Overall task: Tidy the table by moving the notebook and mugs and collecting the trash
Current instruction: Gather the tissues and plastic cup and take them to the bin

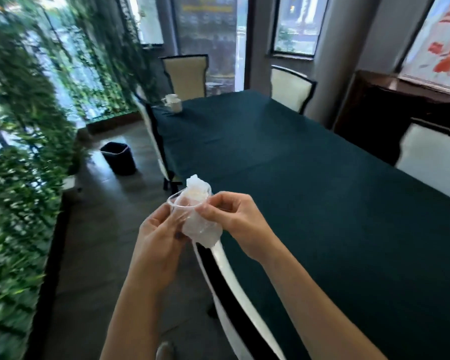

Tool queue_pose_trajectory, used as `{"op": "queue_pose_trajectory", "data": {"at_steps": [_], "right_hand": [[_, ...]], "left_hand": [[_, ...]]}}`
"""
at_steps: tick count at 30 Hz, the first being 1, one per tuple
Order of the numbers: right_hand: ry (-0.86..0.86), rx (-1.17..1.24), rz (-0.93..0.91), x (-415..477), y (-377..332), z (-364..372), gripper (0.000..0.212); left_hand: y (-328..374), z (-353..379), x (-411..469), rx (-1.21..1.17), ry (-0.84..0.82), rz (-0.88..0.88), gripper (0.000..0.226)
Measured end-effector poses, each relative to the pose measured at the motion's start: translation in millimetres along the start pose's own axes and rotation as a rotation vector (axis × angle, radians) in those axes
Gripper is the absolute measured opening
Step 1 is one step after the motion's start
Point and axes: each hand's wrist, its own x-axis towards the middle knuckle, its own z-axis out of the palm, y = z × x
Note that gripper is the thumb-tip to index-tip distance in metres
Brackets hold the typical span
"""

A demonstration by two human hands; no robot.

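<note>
Gripping clear cup [180, 203] in left hand [158, 237], right hand [235, 222] pinching crumpled plastic [200, 226] inside; mugs [173, 102] observed at table's [309, 193] far-left corner.

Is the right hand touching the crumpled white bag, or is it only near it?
Touching. The head view shows the right hand pinching the crumpled white bag, its fingers pressed into the material beside the clear plastic cup.

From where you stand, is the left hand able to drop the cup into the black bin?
Probably not yet. The left hand holds the clear cup near you, while the black bin sits well ahead on open floor; nothing blocks the path.
</note>
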Motion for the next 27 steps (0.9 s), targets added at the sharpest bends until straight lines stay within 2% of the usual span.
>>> {"op": "queue_pose_trajectory", "data": {"at_steps": [4, 8, 12, 14, 17, 23, 27], "right_hand": [[-0.020, -0.003, -0.024, 115.0, 21.8, 80.9, 0.012], [-0.002, -0.013, -0.007, 236.3, 44.8, 171.9, 0.016], [-0.020, 0.008, 0.019, 349.4, 52.0, 249.0, 0.043], [-0.052, -0.006, -0.002, 398.1, 56.3, 273.4, 0.037], [-0.055, 0.011, -0.024, 472.7, 69.9, 298.7, 0.011], [-0.119, 0.069, 0.032, 638.2, 103.8, 323.7, 0.012], [-0.184, 0.059, 0.047, 788.0, 130.2, 331.8, 0.017]], "left_hand": [[36.2, -87.5, 82.1, -0.058, 0.123, 0.015, 0.029], [83.5, -189.4, 169.9, -0.053, 0.177, -0.059, 0.055], [127.5, -273.9, 255.8, 0.145, 0.161, 0.013, 0.038], [140.1, -302.3, 299.4, 0.130, 0.236, 0.025, 0.028], [149.4, -339.5, 368.7, 0.051, 0.282, -0.018, 0.020], [150.9, -405.6, 529.7, 0.027, 0.327, -0.002, 0.011], [156.9, -451.2, 672.7, 0.021, 0.354, -0.013, 0.012]]}}
